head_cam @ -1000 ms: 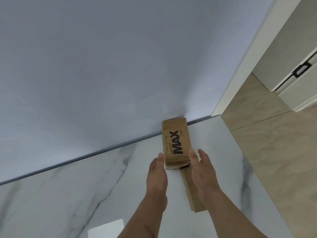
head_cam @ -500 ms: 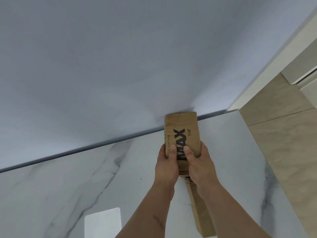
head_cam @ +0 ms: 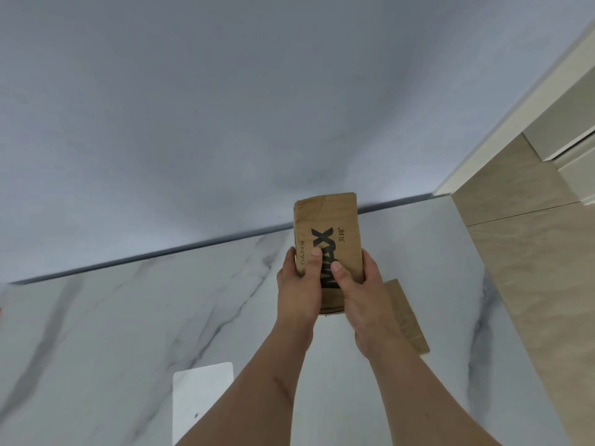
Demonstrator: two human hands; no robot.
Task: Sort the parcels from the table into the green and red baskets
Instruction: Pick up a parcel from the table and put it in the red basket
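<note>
Parcel in both hands' grip

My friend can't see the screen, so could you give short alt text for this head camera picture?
Two hands, the left hand and the right hand, grip a brown cardboard parcel printed "MAX" above a white marble table. A second brown parcel lies on the table under the right wrist, and a white card lies nearer the camera.

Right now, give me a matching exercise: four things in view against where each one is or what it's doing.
Things:
1. MAX parcel
2. second brown parcel
3. white card
4. left hand

States:
A. lies flat on the marble table, near bottom edge
B. held up in both hands
C. thumb pressed on the printed face
D. lies on the table behind the right hand

Pairs: 1-B, 2-D, 3-A, 4-C
</note>
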